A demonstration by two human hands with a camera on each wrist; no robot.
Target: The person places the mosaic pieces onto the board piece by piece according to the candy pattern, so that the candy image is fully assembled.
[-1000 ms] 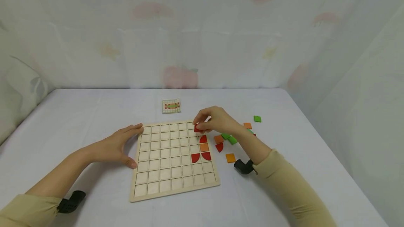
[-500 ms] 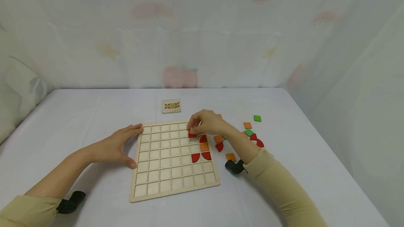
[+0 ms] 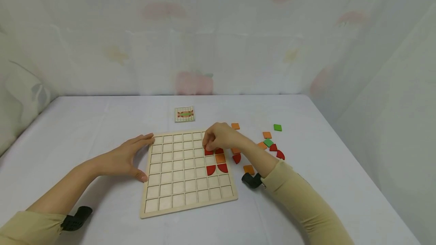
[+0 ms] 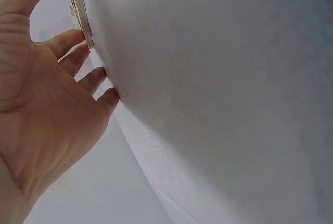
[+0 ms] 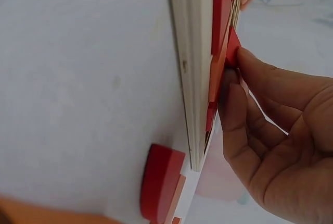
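A pale wooden grid board (image 3: 177, 184) lies flat on the white table. Near its right edge sit red quarter-round pieces (image 3: 222, 168) and an orange square (image 3: 220, 158). My right hand (image 3: 218, 137) reaches over the board's upper right and pinches a red piece (image 3: 208, 152), lowered onto a cell beside the set ones; in the right wrist view the fingertips (image 5: 244, 60) pinch this red piece (image 5: 232, 47) against the board (image 5: 190, 67). My left hand (image 3: 127, 156) rests with straight fingers against the board's left edge (image 4: 78, 5).
Loose orange, green and red pieces (image 3: 269, 143) lie scattered right of the board. A small pattern card (image 3: 185, 113) lies behind the board. Pale curtains close in the table at the back and right.
My right hand has moved left and down, bringing the red piece from above the board's top edge onto a cell. The left hand has stayed in place.
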